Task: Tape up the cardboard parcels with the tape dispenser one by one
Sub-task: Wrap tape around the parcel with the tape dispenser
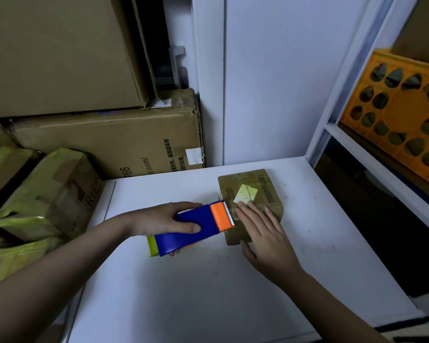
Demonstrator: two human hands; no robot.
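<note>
White table (208, 280) carries a brown parcel (265, 191) near its far edge. Right hand (265, 233) lies flat on the parcel, fingers straight. Left hand (166, 219) grips the blue dispenser (191, 233), touching the parcel's left side.

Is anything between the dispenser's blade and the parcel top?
Nothing visible. The left hand grips the dispenser, its toothed orange end at the parcel edge. The right hand lies flat on the parcel just beyond the blade, in its path forward.
</note>
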